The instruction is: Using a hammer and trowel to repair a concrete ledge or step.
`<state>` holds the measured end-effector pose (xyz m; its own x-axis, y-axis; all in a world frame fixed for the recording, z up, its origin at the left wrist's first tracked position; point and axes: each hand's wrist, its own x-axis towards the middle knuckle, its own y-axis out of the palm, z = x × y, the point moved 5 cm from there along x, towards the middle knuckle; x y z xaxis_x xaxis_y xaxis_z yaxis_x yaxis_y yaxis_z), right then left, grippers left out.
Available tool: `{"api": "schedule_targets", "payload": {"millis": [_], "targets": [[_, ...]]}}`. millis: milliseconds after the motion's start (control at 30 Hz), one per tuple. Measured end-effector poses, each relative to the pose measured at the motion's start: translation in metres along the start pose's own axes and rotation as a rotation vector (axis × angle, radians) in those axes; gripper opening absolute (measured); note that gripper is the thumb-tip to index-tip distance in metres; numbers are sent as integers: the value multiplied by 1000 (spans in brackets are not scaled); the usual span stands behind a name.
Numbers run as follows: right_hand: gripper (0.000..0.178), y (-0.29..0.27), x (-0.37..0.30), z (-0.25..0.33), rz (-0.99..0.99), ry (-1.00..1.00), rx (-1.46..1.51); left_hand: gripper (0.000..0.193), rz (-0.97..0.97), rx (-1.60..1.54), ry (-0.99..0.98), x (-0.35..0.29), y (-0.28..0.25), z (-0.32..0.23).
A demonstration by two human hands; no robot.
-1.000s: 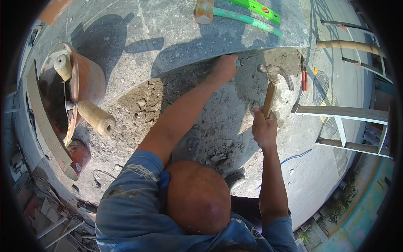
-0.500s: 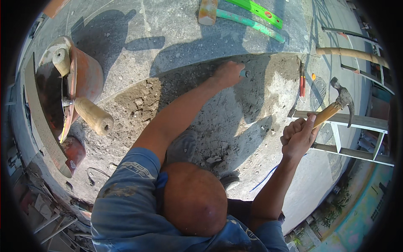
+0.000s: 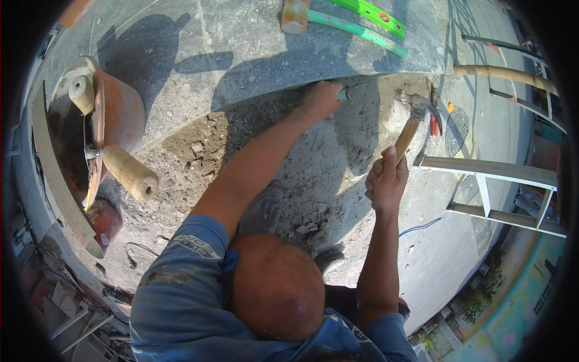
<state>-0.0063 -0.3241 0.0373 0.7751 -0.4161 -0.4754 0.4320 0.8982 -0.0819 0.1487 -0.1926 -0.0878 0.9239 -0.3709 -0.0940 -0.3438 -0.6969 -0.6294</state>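
Note:
My left hand (image 3: 322, 99) is closed around a short tool, apparently a chisel (image 3: 343, 95). Only its teal end shows past the fist, and the rest is hidden. That hand is low against the edge where the grey slab (image 3: 259, 66) meets the broken, dusty ground (image 3: 319, 157). Raised to the right, my right hand (image 3: 389, 181) grips a claw hammer (image 3: 416, 111) by its wooden handle. The hammer's steel head points up and away, apart from the left hand's tool.
An orange bucket (image 3: 123, 105) and tools with wooden handles (image 3: 129, 172) are at left. On the slab lie a green-handled mallet (image 3: 295, 17) and a green level (image 3: 374, 15). Red-handled pliers (image 3: 433, 127) and a metal ladder (image 3: 500, 172) are at right. Rubble (image 3: 199, 145) litters the ground.
My right hand has swung the hammer leftward, closer to the left hand, and its head has tipped. The left hand has shifted slightly left and farther away, still gripping its tool.

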Motion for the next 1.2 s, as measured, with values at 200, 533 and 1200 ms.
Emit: {"api": "schedule_targets", "payload": {"millis": [200,533,1200], "targets": [[32,5,8,0,-232,-208,224,29,43,21,-4,6,1,-7],[35,10,14,1,-192,-113,170,28,46,26,-32,2,2,-3],[28,-33,-44,-26,-33,42,87,25,-48,239,585,-85,9,31]]}}
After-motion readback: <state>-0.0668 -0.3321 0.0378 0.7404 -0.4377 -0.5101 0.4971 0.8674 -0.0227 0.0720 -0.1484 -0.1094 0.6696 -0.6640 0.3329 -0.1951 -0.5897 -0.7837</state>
